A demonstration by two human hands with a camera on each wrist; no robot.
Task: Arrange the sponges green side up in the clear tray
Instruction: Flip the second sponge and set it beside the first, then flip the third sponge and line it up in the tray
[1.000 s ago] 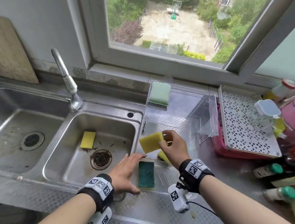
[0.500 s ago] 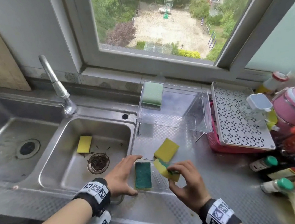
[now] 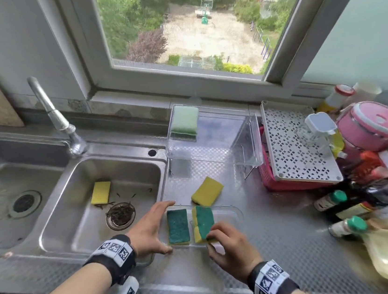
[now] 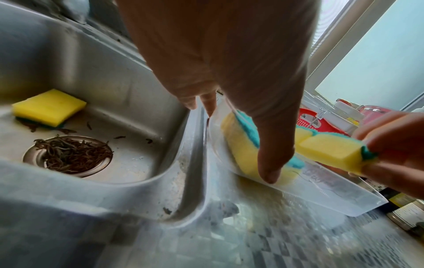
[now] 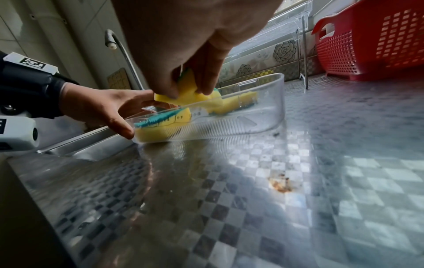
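Sponge [image 3: 203, 222] now green-up over clear tray [image 3: 236, 211], right hand [image 3: 232, 244] grip pinching it; left hand [image 3: 149, 228] spread, unmoved.

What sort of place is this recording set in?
A home kitchen counter under a window, most likely: a stainless double sink with a faucet, dish sponges around a clear tray, and sauce bottles beside a pink cooker.

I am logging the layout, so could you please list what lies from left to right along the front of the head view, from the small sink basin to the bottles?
Sink strainer → left hand → flat green-up sponge → tilted sponge pinched by the right hand → bare end of the clear tray → green-capped bottles.
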